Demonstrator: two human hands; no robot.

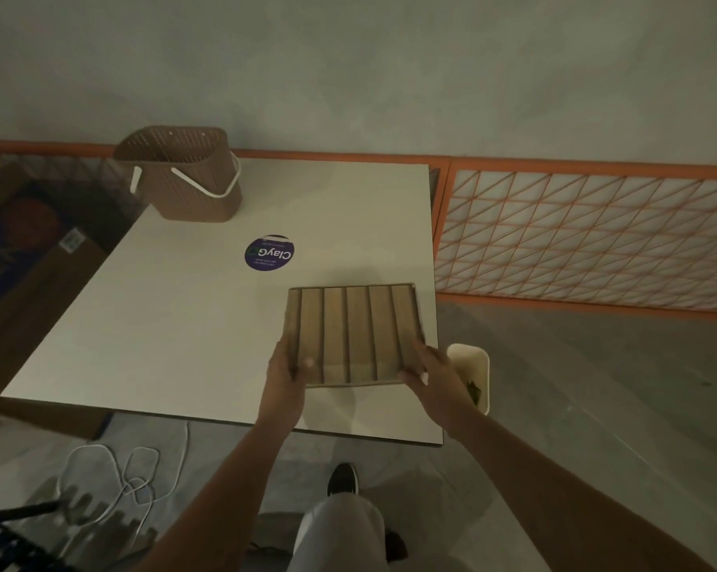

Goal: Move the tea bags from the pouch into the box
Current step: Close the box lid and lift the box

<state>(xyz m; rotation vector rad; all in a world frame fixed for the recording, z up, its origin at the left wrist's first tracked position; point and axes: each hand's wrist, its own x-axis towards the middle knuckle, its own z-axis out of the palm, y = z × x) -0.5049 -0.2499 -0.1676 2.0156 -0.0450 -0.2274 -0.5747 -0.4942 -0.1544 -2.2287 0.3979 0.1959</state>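
Head view: we hold the box (354,336) at lower centre of the table (142,324) — left hand (284,375) and right hand (433,371) curl round its near corners, dividers running away from us. No pouch in sight — perhaps in the basket (183,175), upper left.

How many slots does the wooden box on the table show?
5 slots run side by side across the wooden box, between the left hand and right hand; hands may hide more.

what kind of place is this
Probably a makeshift work or storage room, not a kitchen: a bare white table on a concrete floor, loose cables underfoot, and an orange lattice panel against the wall.
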